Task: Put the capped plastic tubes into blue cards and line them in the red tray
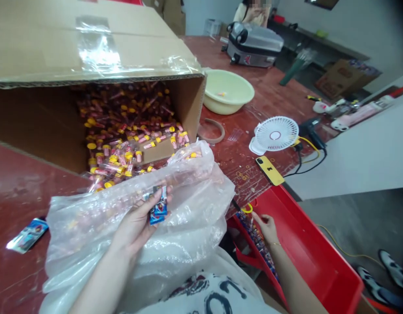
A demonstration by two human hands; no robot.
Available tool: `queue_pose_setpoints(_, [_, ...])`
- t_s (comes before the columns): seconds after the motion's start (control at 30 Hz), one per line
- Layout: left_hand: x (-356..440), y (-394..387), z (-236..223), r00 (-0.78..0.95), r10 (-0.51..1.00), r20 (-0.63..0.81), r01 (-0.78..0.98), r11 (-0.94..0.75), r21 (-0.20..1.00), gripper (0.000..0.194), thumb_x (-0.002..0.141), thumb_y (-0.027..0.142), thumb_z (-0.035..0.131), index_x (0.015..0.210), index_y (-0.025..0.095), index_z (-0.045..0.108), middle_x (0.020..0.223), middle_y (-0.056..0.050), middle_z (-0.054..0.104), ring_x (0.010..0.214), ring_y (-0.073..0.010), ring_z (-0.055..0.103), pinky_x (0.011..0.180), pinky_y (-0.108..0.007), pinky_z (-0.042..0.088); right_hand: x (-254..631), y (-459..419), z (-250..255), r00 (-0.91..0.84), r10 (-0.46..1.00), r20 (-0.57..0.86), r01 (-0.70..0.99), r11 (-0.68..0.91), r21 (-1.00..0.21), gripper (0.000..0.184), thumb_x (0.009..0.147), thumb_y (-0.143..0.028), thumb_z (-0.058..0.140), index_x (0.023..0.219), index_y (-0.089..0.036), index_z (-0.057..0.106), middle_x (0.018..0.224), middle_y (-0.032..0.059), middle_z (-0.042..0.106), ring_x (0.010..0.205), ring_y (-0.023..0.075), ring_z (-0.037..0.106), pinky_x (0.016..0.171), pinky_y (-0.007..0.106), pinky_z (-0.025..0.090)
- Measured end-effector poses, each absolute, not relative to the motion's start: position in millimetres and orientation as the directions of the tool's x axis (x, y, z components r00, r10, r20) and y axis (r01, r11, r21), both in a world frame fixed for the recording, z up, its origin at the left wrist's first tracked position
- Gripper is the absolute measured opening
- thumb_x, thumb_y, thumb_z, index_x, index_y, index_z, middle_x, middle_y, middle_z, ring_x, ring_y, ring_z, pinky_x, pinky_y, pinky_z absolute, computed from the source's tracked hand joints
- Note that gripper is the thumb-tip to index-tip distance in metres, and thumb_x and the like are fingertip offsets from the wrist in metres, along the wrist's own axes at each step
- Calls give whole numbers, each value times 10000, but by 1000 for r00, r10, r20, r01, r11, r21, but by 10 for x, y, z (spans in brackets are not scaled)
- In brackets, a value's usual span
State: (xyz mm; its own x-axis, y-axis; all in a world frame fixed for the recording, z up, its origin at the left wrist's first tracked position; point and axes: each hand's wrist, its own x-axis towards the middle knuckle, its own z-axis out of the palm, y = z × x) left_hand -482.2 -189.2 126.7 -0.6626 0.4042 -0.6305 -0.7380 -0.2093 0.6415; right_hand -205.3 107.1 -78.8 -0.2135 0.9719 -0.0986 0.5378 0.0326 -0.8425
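Observation:
My left hand (140,220) is closed around a few small blue foil packets (159,205), pinched under the thumb above a translucent plastic bag (188,218). My right hand (265,227) is at the table's front edge, over a red bin (319,244). Its thumb and fingers are apart, with a fingertip close to a yellow loop handle (247,208), apparently of scissors; whether they touch is unclear. Below that hand, small colourful wrapped packets (253,233) fill a narrow strip of the bin. Another blue-and-silver packet (28,235) lies on the table at left.
A cardboard box (188,104) on its side holds many pink tubes with yellow caps (123,157). Beyond it stand a pale basin (229,93), a tape roll (211,131), a white fan (276,134), a yellow phone (269,171) and a suitcase (253,46). A person (253,15) is behind.

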Motion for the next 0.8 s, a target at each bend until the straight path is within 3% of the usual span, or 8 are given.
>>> queue_pose_setpoints(0.2, [-4813,-1838,1287,-672,370,-641,-731,-196,654,177,849,45,565,886,130,715,791,-55,717,524,-116,651,446,-182,542,-1818,1185,-1158,-143,964,-224,660,-76,-747,230,886,-324,607,1017,-136,586,1015,47,608,895,166,600,786,357,519])
queue_pose_setpoints(0.5, [-4821,-1824,1244,-670,347,-656,-731,-154,665,218,859,34,537,869,147,723,856,-26,708,591,-94,658,518,-167,571,-1824,1117,-1341,-339,756,-560,731,-163,-663,205,908,-294,591,1031,-132,607,978,39,634,827,145,628,730,321,548])
queue_pose_setpoints(0.8, [-4789,-1859,1193,-677,362,-641,-721,-151,676,208,848,37,551,888,135,730,861,-38,707,604,-105,659,521,-180,576,-1868,1268,-1133,-373,665,-648,654,-307,-691,206,907,-241,592,1080,-129,587,970,35,637,795,132,634,696,299,558])
